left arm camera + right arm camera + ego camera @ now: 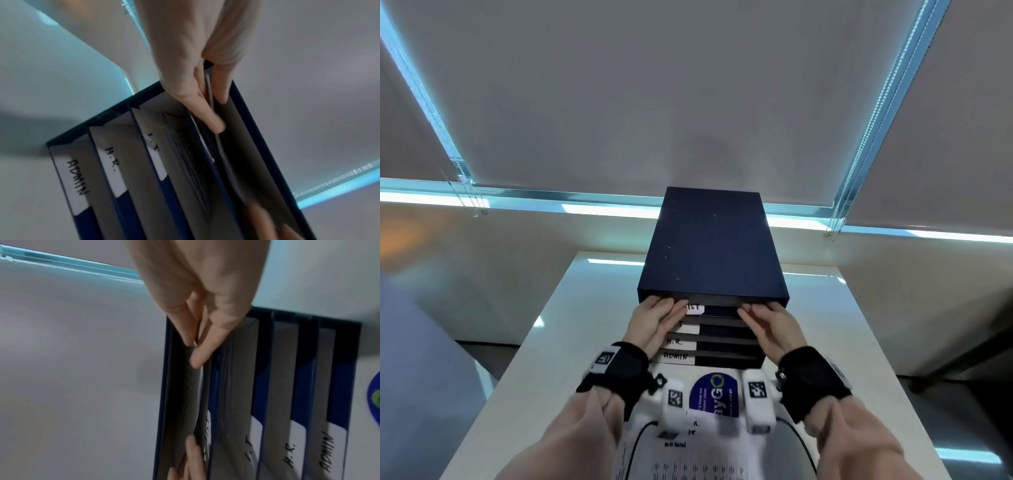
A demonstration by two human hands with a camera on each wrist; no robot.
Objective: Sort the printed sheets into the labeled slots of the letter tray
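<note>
Black fabric wrist straps [619, 368] carry white camera modules [674, 399] with square black-and-white markers and black cables [635, 445].

Roller blinds [619, 85] drawn over a bright window.
A white table [842, 342] carries a round blue sticker [714, 394] near its front edge; bead chains [859, 144] hang beside the blinds, and daylight glows along the sill.

Right hand [197, 308] pinching a thin white paper sheet [200, 374] inside the dark-blue letter tray's [265, 369] top slot (next to I.T).
</note>
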